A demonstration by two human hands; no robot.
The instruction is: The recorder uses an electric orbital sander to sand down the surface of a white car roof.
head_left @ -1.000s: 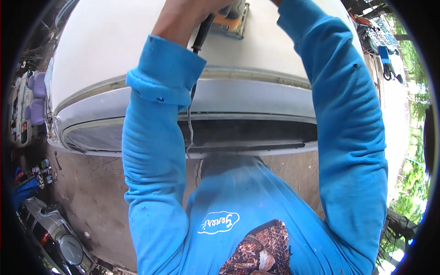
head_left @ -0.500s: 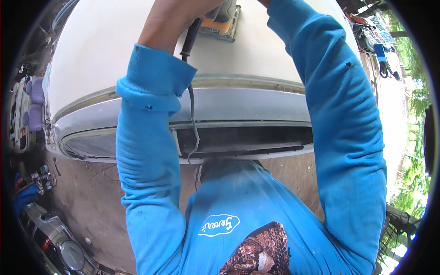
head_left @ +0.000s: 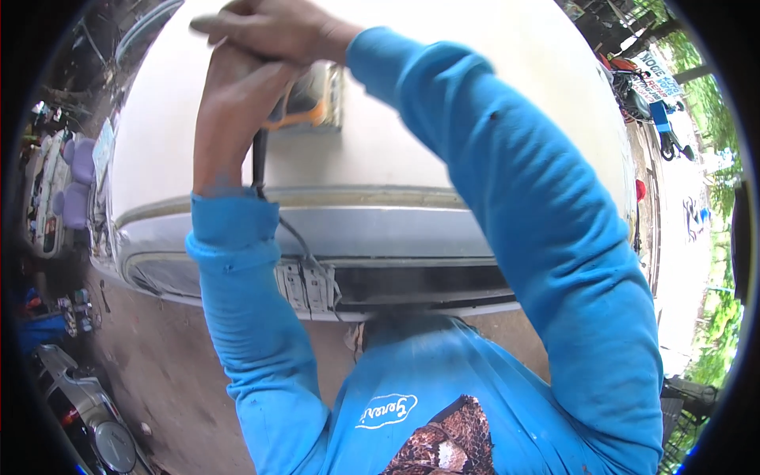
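An orange and grey power sander [head_left: 318, 109] rests on the off-white car roof [head_left: 396, 150], in the upper part of the head view. My left hand [head_left: 237, 91] is closed on its near left side, the thumb side against the body; most of its fingers are hidden. Across the back of that hand lies my right hand [head_left: 281, 30], fingers stretched out to the left and slightly blurred. It touches my left hand, and I see nothing held in it. From the sander, a black cord [head_left: 259, 162] drops past my left wrist and over the roof edge.
Below the roof edge is an open car window [head_left: 412, 285], close against my body. A grey vehicle [head_left: 111, 435] stands at lower left; purple seats [head_left: 77, 182] are farther up on the left. Several motorbikes [head_left: 633, 99] stand at the upper right.
The sander and my left hand have shifted left relative to the view. My right hand, out of view before, has come across onto my left hand. More of the roof shows.
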